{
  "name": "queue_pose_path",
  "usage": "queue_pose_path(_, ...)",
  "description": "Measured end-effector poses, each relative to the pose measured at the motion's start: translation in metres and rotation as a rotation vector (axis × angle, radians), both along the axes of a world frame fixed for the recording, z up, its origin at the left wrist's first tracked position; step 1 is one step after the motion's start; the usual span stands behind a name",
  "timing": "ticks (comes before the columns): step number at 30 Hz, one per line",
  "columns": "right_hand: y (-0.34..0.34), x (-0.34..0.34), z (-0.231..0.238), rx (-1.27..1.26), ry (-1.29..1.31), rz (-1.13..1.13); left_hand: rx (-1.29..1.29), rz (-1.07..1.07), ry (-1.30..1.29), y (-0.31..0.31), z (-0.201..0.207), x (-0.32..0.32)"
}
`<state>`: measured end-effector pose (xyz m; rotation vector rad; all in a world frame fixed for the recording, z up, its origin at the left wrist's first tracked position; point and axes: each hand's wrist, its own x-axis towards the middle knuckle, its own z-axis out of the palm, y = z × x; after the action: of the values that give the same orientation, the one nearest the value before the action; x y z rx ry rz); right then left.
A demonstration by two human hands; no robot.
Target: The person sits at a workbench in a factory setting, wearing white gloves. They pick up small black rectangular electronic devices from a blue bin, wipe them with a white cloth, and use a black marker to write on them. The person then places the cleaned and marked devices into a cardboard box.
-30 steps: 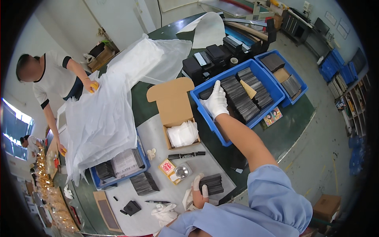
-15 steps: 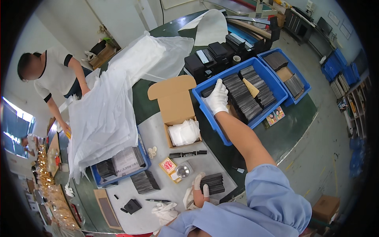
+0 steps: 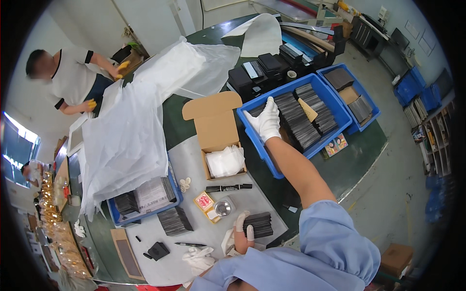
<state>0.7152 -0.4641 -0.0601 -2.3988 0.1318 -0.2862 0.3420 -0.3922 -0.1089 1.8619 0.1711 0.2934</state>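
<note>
My right hand (image 3: 266, 122), in a white glove, reaches into the blue bin (image 3: 297, 164) at its left end. Its thumb and fingers spread around dark thin plates there, and its grip is partly hidden. Rows of dark plates (image 3: 292, 119) stand packed in the bin with a tan card (image 3: 307, 110) among them. Close to my body, my left hand (image 3: 241, 235), with white covers on its fingertips, is closed on a stack of dark thin plates (image 3: 259, 224). Left of it are a round metal-topped jar (image 3: 223, 208) and a red-and-yellow box (image 3: 204, 200).
An open cardboard box (image 3: 206, 165) holds white packets. A marker (image 3: 229, 187) lies before it. White sheets (image 3: 124, 145) cover another blue bin (image 3: 145, 213) on the left. A second dark stack (image 3: 175, 221) sits nearby. Another person (image 3: 73, 82) in yellow gloves stands at the far left.
The other person has straightened up and drawn both hands back from the white sheets. My two hands stay in nearly the same places, and the view has shifted slightly.
</note>
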Motion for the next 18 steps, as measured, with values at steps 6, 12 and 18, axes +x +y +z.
queue_pose_path(6, -0.03, 0.011, 0.021, 0.612, -0.22, -0.09, -0.05, -0.007, -0.009, 0.0, -0.007, -0.001)
queue_pose_path(12, -0.071, -0.035, 0.05, -0.317, 0.148, 0.539, 0.02, -0.035, -0.051, 0.005, -0.002, 0.003)
queue_pose_path(18, -0.073, -0.031, 0.018, -0.744, 0.192, 0.693, 0.052, -0.059, -0.022, 0.005, 0.006, 0.004)
